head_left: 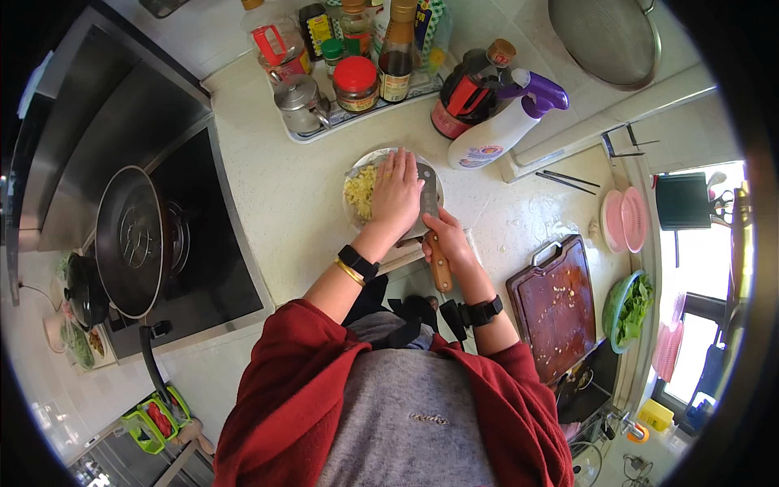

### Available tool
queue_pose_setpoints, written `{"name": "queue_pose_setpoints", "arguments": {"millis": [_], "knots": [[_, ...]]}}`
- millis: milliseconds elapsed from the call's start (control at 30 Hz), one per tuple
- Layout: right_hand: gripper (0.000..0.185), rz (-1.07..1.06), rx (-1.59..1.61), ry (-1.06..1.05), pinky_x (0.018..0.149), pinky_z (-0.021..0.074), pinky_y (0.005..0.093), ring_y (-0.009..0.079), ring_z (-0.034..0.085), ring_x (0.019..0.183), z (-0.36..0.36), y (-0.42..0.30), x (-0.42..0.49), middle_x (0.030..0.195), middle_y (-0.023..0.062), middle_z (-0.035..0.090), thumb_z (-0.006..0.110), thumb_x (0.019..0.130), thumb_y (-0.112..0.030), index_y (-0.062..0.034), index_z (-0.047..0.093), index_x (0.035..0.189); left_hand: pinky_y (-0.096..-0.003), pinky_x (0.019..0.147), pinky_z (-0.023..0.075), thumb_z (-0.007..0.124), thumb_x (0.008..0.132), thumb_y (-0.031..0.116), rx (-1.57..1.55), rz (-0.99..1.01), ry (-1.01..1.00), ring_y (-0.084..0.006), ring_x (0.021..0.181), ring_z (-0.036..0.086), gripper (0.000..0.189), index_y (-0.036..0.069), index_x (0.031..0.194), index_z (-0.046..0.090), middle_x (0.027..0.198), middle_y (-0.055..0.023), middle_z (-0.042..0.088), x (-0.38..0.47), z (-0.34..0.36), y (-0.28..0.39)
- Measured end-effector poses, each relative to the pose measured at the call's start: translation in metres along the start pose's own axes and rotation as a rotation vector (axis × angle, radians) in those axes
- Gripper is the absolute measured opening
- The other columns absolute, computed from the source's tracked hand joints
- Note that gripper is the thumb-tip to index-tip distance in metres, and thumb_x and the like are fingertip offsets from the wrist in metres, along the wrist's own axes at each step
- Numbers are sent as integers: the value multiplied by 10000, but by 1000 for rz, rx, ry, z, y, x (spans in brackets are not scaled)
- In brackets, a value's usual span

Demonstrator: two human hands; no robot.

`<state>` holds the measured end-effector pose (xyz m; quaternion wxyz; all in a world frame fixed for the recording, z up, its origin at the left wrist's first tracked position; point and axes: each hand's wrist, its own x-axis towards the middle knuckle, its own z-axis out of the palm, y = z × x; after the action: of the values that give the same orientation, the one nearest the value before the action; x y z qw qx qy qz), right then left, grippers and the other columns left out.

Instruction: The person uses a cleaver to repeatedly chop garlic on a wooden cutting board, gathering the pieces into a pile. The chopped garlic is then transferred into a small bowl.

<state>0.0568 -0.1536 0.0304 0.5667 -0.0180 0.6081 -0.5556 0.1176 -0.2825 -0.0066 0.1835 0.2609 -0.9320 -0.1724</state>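
A white plate [351, 214] with chopped pale-yellow pieces [360, 193], perhaps garlic, sits near the counter's front edge. My left hand [397, 190] lies flat over it with fingers stretched forward, its thumb side against the blade of a cleaver [429, 195]. Contact under the palm is hidden. In my right hand [451, 238] is the cleaver's wooden handle, which points back towards me. The blade extends over the right part of the plate, partly covered by my left hand.
Left is a cooktop with a frying pan [129, 243]. Behind the plate stand a tray [304, 135] of seasonings and a spray bottle [493, 137]. To the right are black chopsticks [569, 181], a wet cutting board [557, 304] with scraps, and a bowl of leafy greens [633, 310] near the sink.
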Motion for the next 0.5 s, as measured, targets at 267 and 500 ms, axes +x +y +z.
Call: {"name": "queue_pose_setpoints", "arguments": {"millis": [267,500], "knots": [[165,-8,-64,94,384,410,296,148,503,448,-15,5,-20,647,29,483,515,958,-232,-83,492,1026,-478,1133,191,473,948,314,23,12,-95,-366,1364,305,557,-55,1357,388,1441,-219,375,6,8,9],[190,-2,-55,73,381,412,283,135,508,447,-16,16,-27,624,17,494,509,965,-259,-93,495,1058,-475,1151,142,486,936,379,22,125,-73,-337,1391,272,607,-24,1379,385,1473,-187,346,-12,1,16]]}}
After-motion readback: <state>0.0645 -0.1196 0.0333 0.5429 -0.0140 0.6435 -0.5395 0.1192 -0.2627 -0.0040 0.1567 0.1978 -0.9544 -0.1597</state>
